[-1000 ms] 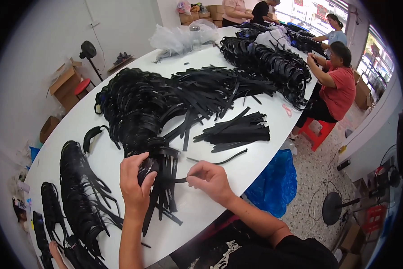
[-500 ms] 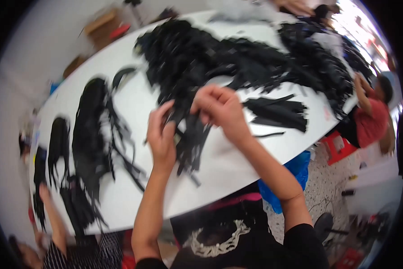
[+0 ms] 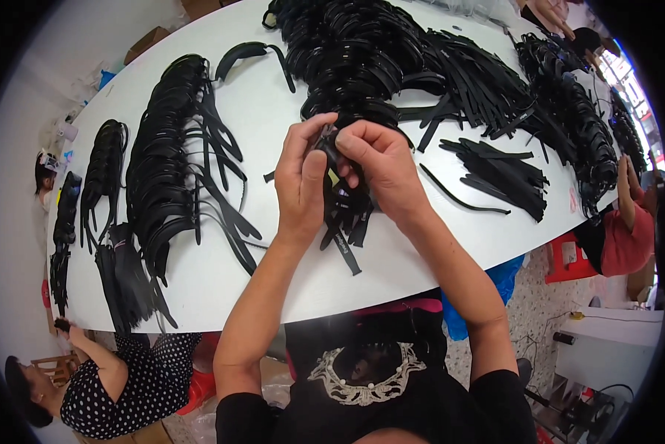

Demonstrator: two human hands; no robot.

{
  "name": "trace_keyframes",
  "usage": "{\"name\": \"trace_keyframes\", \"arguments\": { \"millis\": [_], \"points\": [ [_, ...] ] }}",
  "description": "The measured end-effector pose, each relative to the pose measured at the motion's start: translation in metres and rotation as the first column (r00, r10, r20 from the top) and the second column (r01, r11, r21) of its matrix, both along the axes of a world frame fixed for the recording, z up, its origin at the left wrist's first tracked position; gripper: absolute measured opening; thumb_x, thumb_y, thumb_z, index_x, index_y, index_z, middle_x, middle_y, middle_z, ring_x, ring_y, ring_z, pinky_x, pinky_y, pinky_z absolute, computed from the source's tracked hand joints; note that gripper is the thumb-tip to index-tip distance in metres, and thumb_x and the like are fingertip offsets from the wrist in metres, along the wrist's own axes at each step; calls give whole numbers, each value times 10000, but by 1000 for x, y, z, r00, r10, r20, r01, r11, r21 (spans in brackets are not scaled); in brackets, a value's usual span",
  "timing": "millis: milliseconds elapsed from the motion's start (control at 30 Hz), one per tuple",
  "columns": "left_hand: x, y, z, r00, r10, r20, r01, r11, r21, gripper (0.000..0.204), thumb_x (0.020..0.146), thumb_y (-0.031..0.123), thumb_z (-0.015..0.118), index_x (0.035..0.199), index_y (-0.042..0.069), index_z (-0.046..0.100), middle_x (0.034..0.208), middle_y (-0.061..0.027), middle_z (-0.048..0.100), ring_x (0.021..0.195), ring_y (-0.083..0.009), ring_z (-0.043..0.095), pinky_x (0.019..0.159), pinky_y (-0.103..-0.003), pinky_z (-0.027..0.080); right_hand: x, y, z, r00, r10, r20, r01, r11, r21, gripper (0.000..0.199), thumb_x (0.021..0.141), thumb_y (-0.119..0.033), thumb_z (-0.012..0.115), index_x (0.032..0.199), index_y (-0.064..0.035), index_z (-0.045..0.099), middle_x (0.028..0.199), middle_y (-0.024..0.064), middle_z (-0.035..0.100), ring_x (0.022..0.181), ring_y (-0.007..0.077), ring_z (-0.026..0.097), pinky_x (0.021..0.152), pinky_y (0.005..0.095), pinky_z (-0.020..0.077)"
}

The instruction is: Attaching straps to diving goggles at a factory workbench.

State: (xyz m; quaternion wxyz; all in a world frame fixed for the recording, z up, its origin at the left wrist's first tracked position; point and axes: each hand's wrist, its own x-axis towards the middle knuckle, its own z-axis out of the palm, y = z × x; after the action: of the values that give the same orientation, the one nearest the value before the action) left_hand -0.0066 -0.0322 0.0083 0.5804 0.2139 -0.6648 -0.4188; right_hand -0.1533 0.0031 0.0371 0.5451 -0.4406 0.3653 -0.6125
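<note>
White counter (image 3: 392, 285) bears long black heap (image 3: 362, 48)

Black straps (image 3: 488, 81) fan out beside it. Near its close end, the left hand (image 3: 303, 174) and right hand (image 3: 383, 166) meet, fingers bent around a small dark piece (image 3: 329, 151).

left hand (image 3: 301, 177) sits curled beside right hand (image 3: 381, 164).

At top centre, the stacked black curved bands (image 3: 355, 55) have a glossy, plastic-like sheen; the loose black straps (image 3: 499, 177), right of centre, look matt and rubbery. The white tabletop (image 3: 266, 126) is smooth, the blue bag (image 3: 504, 280) thin, crinkled plastic.
</note>
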Motion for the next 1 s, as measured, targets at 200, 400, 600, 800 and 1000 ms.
{"name": "trace_keyframes", "arguments": {
  "millis": [200,400,600,800,1000],
  "points": [
    [0,-2,-11,1000,-24,-3,24,997,73,632,1042,587,499,1318,27,601,1141,-69,545,1028,-163,564,907,-286,464,2,-5,-8,993,31,116,-37,998,55,160,985,-188,701,953,-32,713,786,-2,670,650,51,602,610,186,483],
    [-15,8,14,999,-28,46,28,1000,-2,357,1016,199,511,1310,17,601,1200,-100,592,1108,-191,586,997,-301,448,-19,4,16,1000,-27,6,27,999,31,106,943,-115,728,863,-49,703,730,-2,656,589,47,586,548,187,481],
    [-10,21,-3,998,4,56,-13,987,158,733,1067,610,374,1374,-34,537,1246,-119,596,1141,-188,566,1026,-314,427,-9,7,0,999,24,-29,-24,1000,-6,131,932,-88,735,850,-23,656,715,16,657,606,63,610,551,200,486],
    [-6,21,-15,999,-52,-12,54,985,163,666,1058,596,433,1344,6,551,1164,-78,577,978,-144,561,884,-280,468,-6,16,-5,999,44,29,-45,999,13,156,945,-109,721,841,-37,630,718,21,655,611,65,612,557,203,487],
    [-14,13,-4,999,-4,47,3,1000,19,411,1008,201,438,1335,4,590,1250,-114,592,1146,-190,563,1038,-331,426,-12,4,-9,999,-7,50,1,993,116,109,947,-128,688,854,-74,671,708,-7,638,590,61,597,530,202,481]
  ]
}}
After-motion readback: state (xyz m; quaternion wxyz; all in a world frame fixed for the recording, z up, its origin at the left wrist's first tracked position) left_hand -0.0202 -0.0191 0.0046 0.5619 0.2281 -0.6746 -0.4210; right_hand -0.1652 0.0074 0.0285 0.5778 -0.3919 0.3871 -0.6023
